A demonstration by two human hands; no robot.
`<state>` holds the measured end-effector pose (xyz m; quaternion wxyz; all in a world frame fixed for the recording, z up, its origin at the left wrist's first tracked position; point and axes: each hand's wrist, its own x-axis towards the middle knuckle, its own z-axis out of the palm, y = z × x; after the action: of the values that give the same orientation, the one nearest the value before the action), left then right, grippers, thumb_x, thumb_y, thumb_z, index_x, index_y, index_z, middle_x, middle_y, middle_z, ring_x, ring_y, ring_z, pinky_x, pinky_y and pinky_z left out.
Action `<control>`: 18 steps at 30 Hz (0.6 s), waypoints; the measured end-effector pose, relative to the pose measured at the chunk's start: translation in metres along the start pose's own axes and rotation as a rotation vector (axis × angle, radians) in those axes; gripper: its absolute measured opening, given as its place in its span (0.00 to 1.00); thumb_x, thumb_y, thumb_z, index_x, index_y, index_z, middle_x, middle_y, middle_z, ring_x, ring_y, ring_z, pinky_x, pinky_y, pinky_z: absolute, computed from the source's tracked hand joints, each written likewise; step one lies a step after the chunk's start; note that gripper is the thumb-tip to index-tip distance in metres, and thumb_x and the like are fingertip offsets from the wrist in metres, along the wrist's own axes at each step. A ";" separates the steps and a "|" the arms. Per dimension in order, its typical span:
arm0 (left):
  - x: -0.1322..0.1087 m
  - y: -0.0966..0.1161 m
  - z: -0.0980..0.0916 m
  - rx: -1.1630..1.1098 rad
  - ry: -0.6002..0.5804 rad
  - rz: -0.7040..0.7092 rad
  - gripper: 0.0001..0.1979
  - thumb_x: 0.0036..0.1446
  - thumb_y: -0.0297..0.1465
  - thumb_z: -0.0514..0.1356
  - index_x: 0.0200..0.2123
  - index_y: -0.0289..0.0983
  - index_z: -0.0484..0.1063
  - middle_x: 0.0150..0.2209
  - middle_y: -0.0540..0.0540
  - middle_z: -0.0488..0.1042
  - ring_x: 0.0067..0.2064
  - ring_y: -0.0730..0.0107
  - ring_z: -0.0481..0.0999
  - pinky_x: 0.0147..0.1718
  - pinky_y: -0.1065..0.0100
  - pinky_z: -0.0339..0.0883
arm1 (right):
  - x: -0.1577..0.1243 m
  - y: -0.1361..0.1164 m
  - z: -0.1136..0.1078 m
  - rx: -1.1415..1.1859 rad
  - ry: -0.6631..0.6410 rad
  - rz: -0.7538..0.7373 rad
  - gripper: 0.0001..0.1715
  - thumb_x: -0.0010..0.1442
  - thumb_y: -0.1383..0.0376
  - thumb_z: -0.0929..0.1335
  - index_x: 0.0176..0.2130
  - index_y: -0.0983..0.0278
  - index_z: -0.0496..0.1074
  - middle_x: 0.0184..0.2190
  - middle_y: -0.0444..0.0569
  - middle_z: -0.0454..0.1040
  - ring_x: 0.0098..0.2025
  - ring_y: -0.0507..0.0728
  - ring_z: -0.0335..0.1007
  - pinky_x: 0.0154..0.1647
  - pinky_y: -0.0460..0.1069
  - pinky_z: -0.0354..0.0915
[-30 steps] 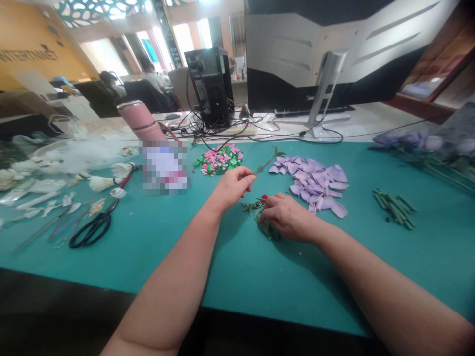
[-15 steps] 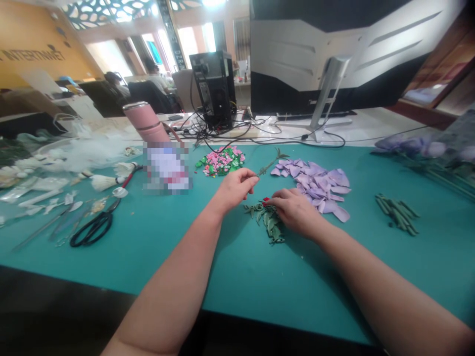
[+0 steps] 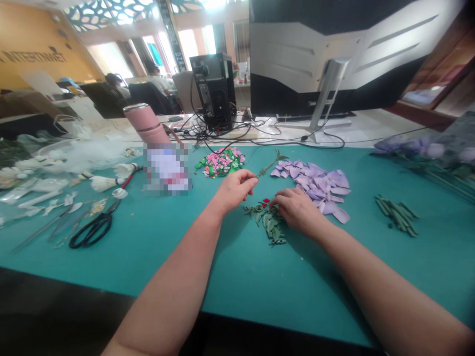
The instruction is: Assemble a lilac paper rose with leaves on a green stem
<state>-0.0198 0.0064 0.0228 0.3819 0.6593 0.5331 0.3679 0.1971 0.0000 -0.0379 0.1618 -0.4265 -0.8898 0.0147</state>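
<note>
Between the thumb and index finger of my left hand [image 3: 234, 191] is a thin green flower stem [image 3: 269, 164], tilted up to the right, with small leafy parts at its tip. My right hand [image 3: 299, 211] lies over the edge of a small pile of green leaf pieces [image 3: 272, 227]. Its fingers are curled together and their tips dip into the pile; what they pinch, if anything, is hidden. A small red piece [image 3: 265, 201] sits just left of these fingertips, apart from them. Beyond the right hand spread lilac petal pieces [image 3: 330, 183].
A pink and green heap of small pieces [image 3: 224, 160] lies behind my left hand. Green sticks [image 3: 397, 215] rest at right. Black-handled scissors [image 3: 91, 231], shuttlecocks [image 3: 104, 183] and a pink bottle [image 3: 146, 124] stand or lie at left. Cables and a monitor [image 3: 330, 74] line the back.
My right fingers have moved slightly right, away from the red piece, which now shows in the open on the leaf pile. The left hand and its stem have barely moved.
</note>
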 end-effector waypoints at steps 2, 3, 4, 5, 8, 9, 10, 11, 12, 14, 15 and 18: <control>0.000 0.001 0.000 0.003 0.001 0.002 0.09 0.59 0.36 0.59 0.36 0.36 0.70 0.23 0.53 0.70 0.21 0.79 0.65 0.20 0.75 0.59 | 0.000 0.002 0.000 -0.005 0.038 0.014 0.17 0.64 0.71 0.61 0.43 0.62 0.78 0.45 0.53 0.76 0.45 0.61 0.66 0.49 0.54 0.61; -0.001 0.001 0.000 0.006 0.002 0.004 0.09 0.59 0.36 0.59 0.36 0.36 0.70 0.23 0.53 0.70 0.21 0.79 0.65 0.20 0.75 0.59 | 0.001 0.002 0.000 -0.007 0.043 0.017 0.16 0.64 0.71 0.62 0.42 0.62 0.78 0.44 0.53 0.77 0.44 0.61 0.65 0.48 0.54 0.61; -0.001 0.001 0.000 0.010 0.003 0.007 0.09 0.59 0.36 0.59 0.36 0.36 0.71 0.23 0.53 0.70 0.21 0.79 0.65 0.20 0.75 0.59 | 0.001 0.002 0.000 -0.007 0.038 0.017 0.16 0.64 0.70 0.62 0.41 0.62 0.78 0.44 0.53 0.77 0.43 0.61 0.66 0.48 0.54 0.60; -0.001 0.001 0.000 0.015 0.003 0.008 0.09 0.59 0.36 0.59 0.36 0.36 0.71 0.23 0.53 0.70 0.21 0.79 0.65 0.20 0.75 0.59 | 0.001 0.002 0.000 -0.004 0.025 0.013 0.16 0.65 0.70 0.62 0.41 0.61 0.79 0.43 0.53 0.77 0.43 0.61 0.66 0.48 0.54 0.60; -0.001 0.001 0.000 0.029 0.005 0.004 0.09 0.59 0.36 0.58 0.36 0.36 0.71 0.23 0.53 0.70 0.21 0.79 0.65 0.20 0.75 0.59 | 0.001 0.002 0.001 0.002 -0.021 0.012 0.16 0.65 0.69 0.62 0.41 0.60 0.79 0.43 0.53 0.76 0.44 0.60 0.66 0.48 0.53 0.59; -0.001 0.001 0.000 0.032 0.006 0.002 0.09 0.59 0.35 0.58 0.36 0.36 0.71 0.23 0.53 0.70 0.21 0.79 0.65 0.20 0.75 0.59 | 0.001 0.002 0.001 -0.001 -0.036 0.018 0.16 0.65 0.69 0.62 0.41 0.60 0.79 0.43 0.53 0.76 0.45 0.60 0.66 0.48 0.53 0.59; -0.001 0.001 0.000 0.036 0.008 0.000 0.09 0.59 0.36 0.58 0.36 0.36 0.71 0.23 0.53 0.71 0.21 0.79 0.65 0.20 0.75 0.59 | 0.001 0.002 0.001 -0.008 -0.051 0.027 0.16 0.65 0.70 0.62 0.40 0.60 0.78 0.43 0.52 0.76 0.45 0.60 0.66 0.48 0.53 0.58; -0.001 0.001 0.000 0.039 0.009 -0.001 0.09 0.59 0.36 0.58 0.37 0.36 0.71 0.23 0.52 0.71 0.21 0.79 0.65 0.20 0.74 0.60 | 0.001 0.003 0.001 -0.016 -0.067 0.035 0.16 0.65 0.70 0.62 0.39 0.60 0.78 0.43 0.52 0.76 0.45 0.60 0.65 0.47 0.53 0.58; -0.001 0.001 0.000 0.042 0.011 0.000 0.09 0.59 0.36 0.58 0.37 0.36 0.71 0.23 0.52 0.71 0.21 0.79 0.66 0.20 0.74 0.60 | 0.001 0.003 0.000 -0.025 -0.082 0.042 0.15 0.65 0.70 0.62 0.39 0.60 0.78 0.43 0.52 0.75 0.45 0.60 0.65 0.47 0.52 0.58; -0.001 0.001 0.000 0.045 0.013 0.001 0.09 0.59 0.36 0.58 0.37 0.36 0.71 0.23 0.52 0.71 0.21 0.78 0.66 0.20 0.74 0.60 | 0.001 0.001 -0.002 -0.049 -0.104 0.054 0.14 0.65 0.68 0.62 0.39 0.60 0.78 0.43 0.52 0.75 0.44 0.60 0.63 0.45 0.53 0.57; -0.001 0.002 0.000 0.046 0.014 0.001 0.09 0.59 0.36 0.58 0.38 0.36 0.71 0.23 0.52 0.71 0.21 0.78 0.66 0.21 0.74 0.60 | 0.002 0.000 -0.003 -0.067 -0.109 0.062 0.14 0.66 0.66 0.62 0.40 0.60 0.78 0.43 0.52 0.74 0.43 0.60 0.63 0.44 0.53 0.57; -0.001 0.003 0.000 0.050 0.012 -0.005 0.09 0.59 0.36 0.58 0.37 0.36 0.71 0.23 0.52 0.71 0.21 0.78 0.65 0.21 0.74 0.60 | 0.003 -0.007 -0.009 -0.140 -0.123 0.095 0.13 0.66 0.65 0.63 0.38 0.60 0.78 0.41 0.53 0.73 0.42 0.61 0.61 0.41 0.53 0.55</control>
<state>-0.0189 0.0049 0.0250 0.3631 0.6651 0.5459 0.3576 0.1928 -0.0026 -0.0277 0.0760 -0.4769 -0.8756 -0.0138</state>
